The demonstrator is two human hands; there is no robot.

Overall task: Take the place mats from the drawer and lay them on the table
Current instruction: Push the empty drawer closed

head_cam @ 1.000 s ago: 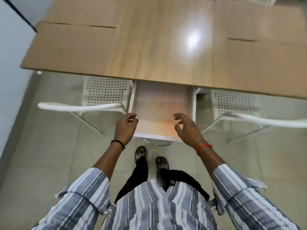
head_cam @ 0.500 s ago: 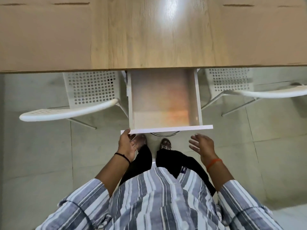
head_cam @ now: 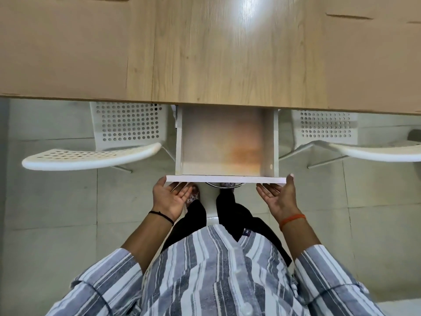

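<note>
The white drawer [head_cam: 274, 142] stands pulled out from under the wooden table [head_cam: 227, 65]. Its bottom is bare, with an orange stain. My left hand [head_cam: 169, 198] holds the left end of the drawer front [head_cam: 225, 179], thumb at the top edge and fingers reaching under it. My right hand [head_cam: 276, 198] holds the right end the same way. A tan place mat [head_cam: 63, 46] lies flat on the table's left part and another tan place mat [head_cam: 373, 62] on its right part. Edges of further mats show at the table's far side.
Two white perforated chairs are tucked under the table, one chair [head_cam: 91, 156] left of the drawer and one chair [head_cam: 376, 152] right of it. My feet and legs [head_cam: 227, 208] stand on the tiled floor just below the drawer front.
Both hands came out of the drawer and dropped to its front panel. The right hand, free half a second ago, now grips the panel's right end. The view has swung to face the table squarely.
</note>
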